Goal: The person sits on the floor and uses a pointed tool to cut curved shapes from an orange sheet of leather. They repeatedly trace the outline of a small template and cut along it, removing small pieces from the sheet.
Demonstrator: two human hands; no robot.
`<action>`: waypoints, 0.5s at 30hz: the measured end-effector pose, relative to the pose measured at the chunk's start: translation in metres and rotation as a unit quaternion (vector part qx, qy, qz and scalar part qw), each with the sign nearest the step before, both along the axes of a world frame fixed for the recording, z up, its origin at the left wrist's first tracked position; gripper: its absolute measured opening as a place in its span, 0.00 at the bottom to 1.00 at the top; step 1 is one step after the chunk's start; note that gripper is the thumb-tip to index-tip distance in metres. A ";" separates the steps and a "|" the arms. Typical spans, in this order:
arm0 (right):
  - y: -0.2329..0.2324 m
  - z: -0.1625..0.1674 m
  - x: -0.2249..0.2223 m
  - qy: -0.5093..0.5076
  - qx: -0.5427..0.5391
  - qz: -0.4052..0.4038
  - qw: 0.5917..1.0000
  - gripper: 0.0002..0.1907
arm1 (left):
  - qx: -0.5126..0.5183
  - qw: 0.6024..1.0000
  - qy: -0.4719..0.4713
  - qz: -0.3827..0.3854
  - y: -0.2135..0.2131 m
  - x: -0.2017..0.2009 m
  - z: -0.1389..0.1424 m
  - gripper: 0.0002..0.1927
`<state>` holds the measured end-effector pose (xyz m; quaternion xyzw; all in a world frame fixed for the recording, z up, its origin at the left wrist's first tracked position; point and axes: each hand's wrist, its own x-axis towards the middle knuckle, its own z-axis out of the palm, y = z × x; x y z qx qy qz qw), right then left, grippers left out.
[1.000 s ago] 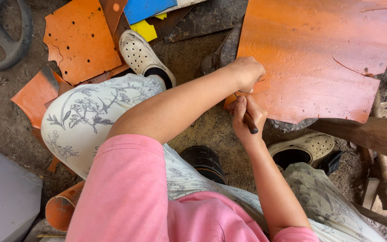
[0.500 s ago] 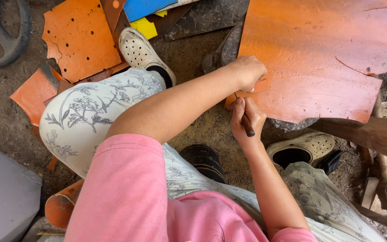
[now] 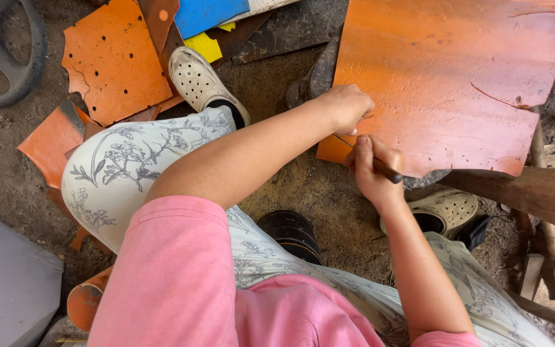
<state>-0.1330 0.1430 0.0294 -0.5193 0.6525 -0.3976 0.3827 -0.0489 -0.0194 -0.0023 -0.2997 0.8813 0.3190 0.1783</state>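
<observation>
In the head view, a large orange leather sheet (image 3: 444, 77) is seen spread across the upper right of the frame, on the dirt ground. The left hand (image 3: 347, 108) is pressed onto the sheet's lower left edge, with the fingers curled down on it. Just below, the right hand (image 3: 372, 168) is closed around a dark-handled tool (image 3: 385, 169), whose thin tip is laid against the same edge. A punched orange piece (image 3: 114, 61) is seen in the upper left, a pale perforated clog (image 3: 202, 82) beside it. A black round container (image 3: 290, 232) is seen at lower centre.
</observation>
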 end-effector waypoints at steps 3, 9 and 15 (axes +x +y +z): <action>0.004 -0.010 -0.022 -0.050 0.013 0.005 0.999 0.20 | 0.007 1.000 0.001 0.001 0.001 0.002 0.003 0.14; -0.001 -0.022 -0.075 -0.061 -0.014 0.024 0.998 0.23 | 0.013 1.000 -0.008 -0.006 0.002 0.003 0.008 0.14; -0.008 -0.028 -0.104 -0.109 0.015 -0.009 0.994 0.23 | 0.015 1.000 -0.010 0.000 0.001 0.005 0.009 0.12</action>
